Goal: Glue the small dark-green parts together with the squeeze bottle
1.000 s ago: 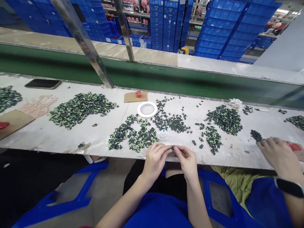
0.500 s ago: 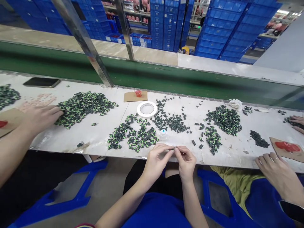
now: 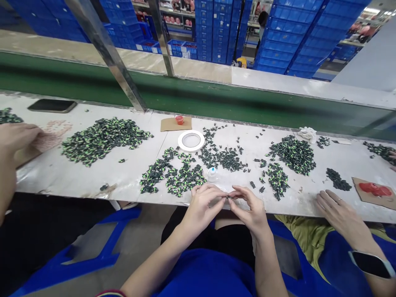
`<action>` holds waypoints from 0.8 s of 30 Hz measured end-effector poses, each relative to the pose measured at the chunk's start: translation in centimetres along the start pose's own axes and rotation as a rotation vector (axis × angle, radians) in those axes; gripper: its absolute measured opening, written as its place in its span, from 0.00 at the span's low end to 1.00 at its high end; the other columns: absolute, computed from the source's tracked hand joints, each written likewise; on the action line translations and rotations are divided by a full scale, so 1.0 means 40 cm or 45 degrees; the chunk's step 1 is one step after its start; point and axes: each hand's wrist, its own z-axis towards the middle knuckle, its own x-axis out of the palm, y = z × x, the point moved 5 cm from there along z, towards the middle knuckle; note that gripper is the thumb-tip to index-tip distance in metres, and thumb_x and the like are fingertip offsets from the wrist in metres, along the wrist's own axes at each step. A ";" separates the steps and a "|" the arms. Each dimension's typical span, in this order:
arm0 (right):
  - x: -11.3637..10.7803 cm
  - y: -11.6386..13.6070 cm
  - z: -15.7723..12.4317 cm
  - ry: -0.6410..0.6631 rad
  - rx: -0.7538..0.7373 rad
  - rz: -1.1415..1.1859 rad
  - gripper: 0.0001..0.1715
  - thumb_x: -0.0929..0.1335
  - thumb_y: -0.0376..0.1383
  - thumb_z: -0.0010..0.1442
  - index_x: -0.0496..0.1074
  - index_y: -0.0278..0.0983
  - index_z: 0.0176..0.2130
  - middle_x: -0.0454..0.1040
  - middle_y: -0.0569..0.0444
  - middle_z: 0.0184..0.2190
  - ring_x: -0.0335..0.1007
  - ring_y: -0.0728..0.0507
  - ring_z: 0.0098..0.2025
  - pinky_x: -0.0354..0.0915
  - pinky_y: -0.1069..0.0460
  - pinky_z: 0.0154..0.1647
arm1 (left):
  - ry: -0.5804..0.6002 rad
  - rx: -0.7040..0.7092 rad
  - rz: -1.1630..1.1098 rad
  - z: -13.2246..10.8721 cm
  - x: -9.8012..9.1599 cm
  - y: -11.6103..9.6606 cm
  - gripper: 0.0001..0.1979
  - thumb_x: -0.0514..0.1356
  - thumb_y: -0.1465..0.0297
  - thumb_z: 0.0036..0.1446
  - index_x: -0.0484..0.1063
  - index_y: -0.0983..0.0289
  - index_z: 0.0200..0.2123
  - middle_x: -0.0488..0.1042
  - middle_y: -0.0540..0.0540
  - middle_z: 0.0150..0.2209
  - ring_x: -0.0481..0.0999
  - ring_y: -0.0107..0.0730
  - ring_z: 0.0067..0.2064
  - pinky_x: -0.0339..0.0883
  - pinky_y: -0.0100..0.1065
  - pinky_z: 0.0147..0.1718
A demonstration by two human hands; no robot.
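My left hand point(image 3: 204, 205) and my right hand point(image 3: 249, 206) meet at the near edge of the worktable point(image 3: 93, 177). Both pinch one tiny dark part point(image 3: 229, 196) between their fingertips. Just beyond my hands lies a pile of small black-and-green parts point(image 3: 176, 175), and a small clear glue bottle point(image 3: 212, 174) stands beside it. A loose scatter of dark parts point(image 3: 225, 159) lies further back, near a white tape ring point(image 3: 191, 141).
Other piles of black-and-green parts lie at the left point(image 3: 102, 138) and right point(image 3: 293, 153). A co-worker's hand point(image 3: 338, 214) rests at the right edge, another person's hand point(image 3: 17, 138) at the left. A phone point(image 3: 52, 106), cardboard with a red cap point(image 3: 176, 122), and a green conveyor point(image 3: 216, 103) lie behind.
My two hands stay pinched together on the small part, shifting slightly. The person's hand at the left pulled back from the green pile. The co-worker's hand at the right slid left along the edge.
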 end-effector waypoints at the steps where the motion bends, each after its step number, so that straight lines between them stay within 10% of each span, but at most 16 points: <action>1: 0.001 -0.003 0.002 0.029 0.011 0.014 0.20 0.68 0.30 0.59 0.64 0.39 0.51 0.74 0.51 0.37 0.74 0.48 0.39 0.73 0.51 0.42 | 0.008 -0.021 0.004 0.000 0.000 0.003 0.08 0.59 0.75 0.57 0.76 0.58 0.37 0.78 0.49 0.36 0.73 0.35 0.42 0.52 0.40 0.44; 14: 0.048 -0.064 -0.020 -0.015 0.336 0.450 0.15 0.68 0.32 0.52 0.57 0.39 0.37 0.68 0.57 0.27 0.70 0.51 0.31 0.68 0.56 0.34 | 0.064 -0.359 -0.166 -0.007 0.017 0.043 0.11 0.63 0.73 0.49 0.72 0.61 0.39 0.78 0.53 0.36 0.77 0.38 0.40 0.54 0.47 0.50; 24: 0.038 -0.088 -0.023 -0.131 0.533 0.642 0.21 0.71 0.36 0.52 0.57 0.39 0.40 0.70 0.59 0.26 0.69 0.51 0.31 0.68 0.55 0.36 | 0.067 -0.160 -0.028 0.010 0.021 0.033 0.07 0.59 0.73 0.58 0.77 0.58 0.34 0.78 0.50 0.33 0.74 0.34 0.39 0.55 0.42 0.48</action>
